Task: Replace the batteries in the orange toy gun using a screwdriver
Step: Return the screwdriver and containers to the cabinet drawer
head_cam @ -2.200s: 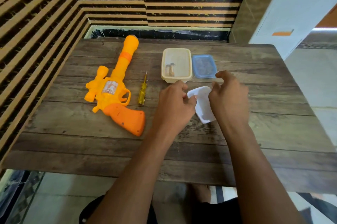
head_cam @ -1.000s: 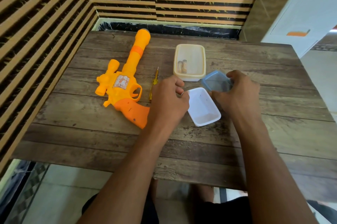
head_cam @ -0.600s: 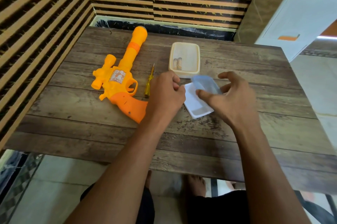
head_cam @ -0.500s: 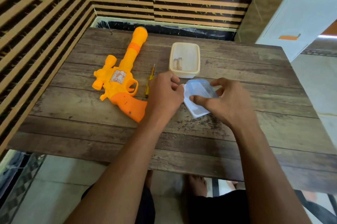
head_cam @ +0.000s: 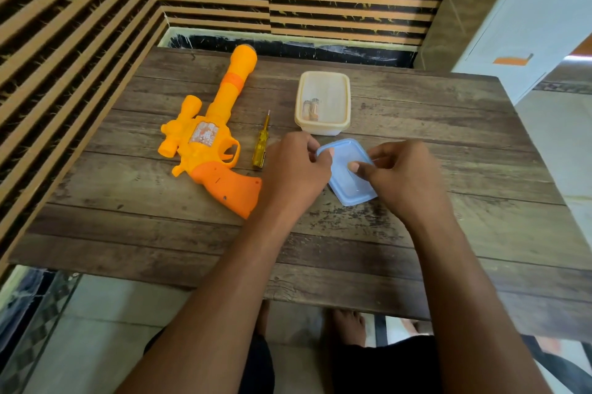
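The orange toy gun (head_cam: 211,143) lies on its side at the table's left, barrel pointing away from me. A yellow screwdriver (head_cam: 260,147) lies just right of its trigger. Farther back, an open cream container (head_cam: 342,99) holds two batteries (head_cam: 310,108). Right in front of it, a blue lid (head_cam: 350,183) covers a small white container, which is hidden beneath. My left hand (head_cam: 294,169) grips the lidded container's left edge with curled fingers. My right hand (head_cam: 403,175) pinches the lid, thumb on top and fingers curled over its right side.
The wooden table (head_cam: 320,249) stands in a corner of striped walls at the left and back. A white cabinet (head_cam: 528,25) stands past its far right corner. My bare feet show below the near edge.
My right hand picked up the blue lid from beside the cream container and set it over the small white container. My left hand kept hold of that container.
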